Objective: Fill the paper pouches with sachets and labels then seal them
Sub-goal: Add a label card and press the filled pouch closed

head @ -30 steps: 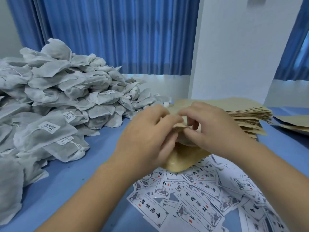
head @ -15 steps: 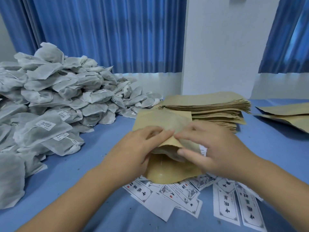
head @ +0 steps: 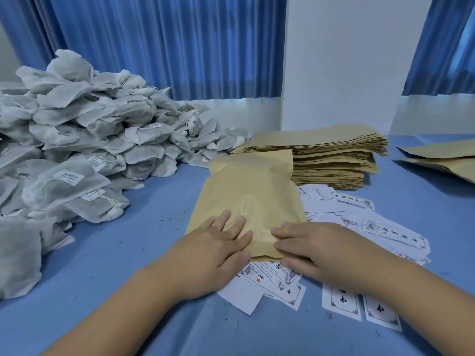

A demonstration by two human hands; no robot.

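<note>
1. Pressing flat on near end of paper pouch (head: 246,199) with left hand (head: 213,250) and right hand (head: 318,250); fingers straight, gripping nothing.
2. Lying lengthwise on blue table (head: 144,227), near edge over scattered labels (head: 272,277); slight bulge mid-body, so likely filled already; contents not visible.
3. Judged at the sealing step for this one pouch.
4. Plenty left: large sachet heap (head: 90,140) at left, tall stack of empty pouches (head: 331,155) just behind, more pouches (head: 442,158) far right, filled or not unclear.
</note>
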